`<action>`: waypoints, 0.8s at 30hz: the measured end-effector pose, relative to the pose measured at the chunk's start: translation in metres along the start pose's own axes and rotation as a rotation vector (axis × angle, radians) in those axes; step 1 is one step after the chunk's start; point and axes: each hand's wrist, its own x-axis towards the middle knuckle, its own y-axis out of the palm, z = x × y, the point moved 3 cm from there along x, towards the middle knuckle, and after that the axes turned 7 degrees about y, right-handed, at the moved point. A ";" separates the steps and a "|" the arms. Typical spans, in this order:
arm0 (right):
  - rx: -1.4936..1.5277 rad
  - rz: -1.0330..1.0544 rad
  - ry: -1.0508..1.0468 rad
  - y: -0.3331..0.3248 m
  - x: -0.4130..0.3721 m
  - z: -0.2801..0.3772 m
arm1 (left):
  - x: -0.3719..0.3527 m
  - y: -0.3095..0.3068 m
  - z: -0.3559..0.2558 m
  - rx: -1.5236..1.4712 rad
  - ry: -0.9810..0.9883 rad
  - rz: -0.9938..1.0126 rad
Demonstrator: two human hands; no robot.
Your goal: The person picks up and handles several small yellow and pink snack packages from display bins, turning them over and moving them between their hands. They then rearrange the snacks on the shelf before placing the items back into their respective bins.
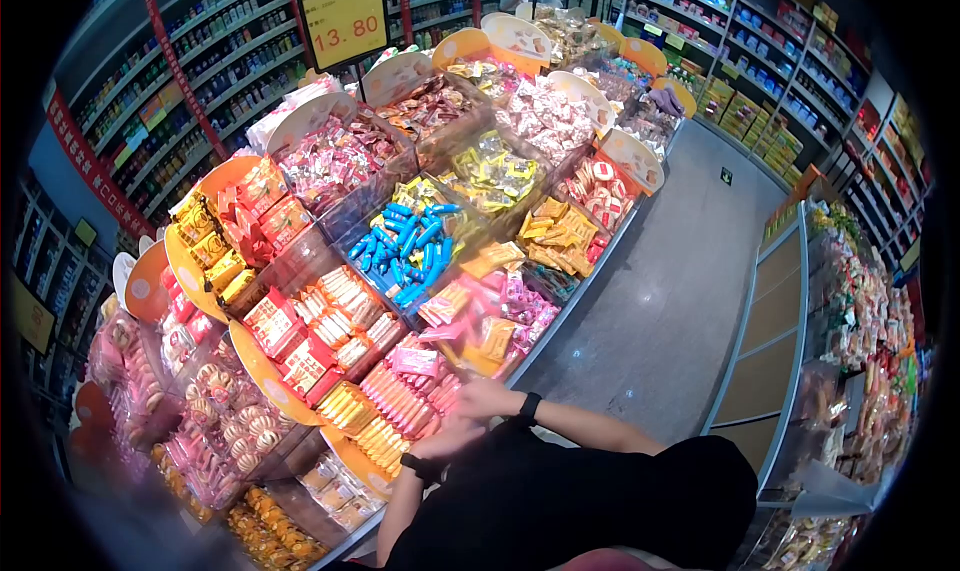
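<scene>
Right hand (487,399): down over the pink sweets (412,396), in the bin nearest the person, well below the blue sweets (405,246). It lies low on the wrappers, with a dark band (529,406) at the wrist. Too small here to tell whether the fingers are spread or closed on anything.
Left hand (447,439): right beside the right one, a touch lower, at the near edge of the same bin, further still from the blue sweets. It wears a dark band (414,465) too, and the grip can't be made out.
Pink sweets: long wrapped sticks packed in rows, two bins below the blue sweets on the sloping table (585,289), both hands on top of them.
Blue sweets: a heap of bright blue wrappers in a clear bin, dead centre of the display.
Red packs (290,346): stacked below and left of the blue sweets.
Orange packets (560,233): just right of the blue sweets.
Yellow sweets (490,171): one bin above the blue sweets.
Price sign (342,13): yellow, reading 13.80, high above the blue sweets.
Floor (660,301): grey aisle, right of the blue sweets past the table edge.
Shelves (190,81): bottle-filled rows, up and left of the blue sweets.
</scene>
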 end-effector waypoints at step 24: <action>-0.049 0.115 0.081 -0.001 0.003 0.004 | 0.005 -0.002 0.010 0.157 0.046 -0.042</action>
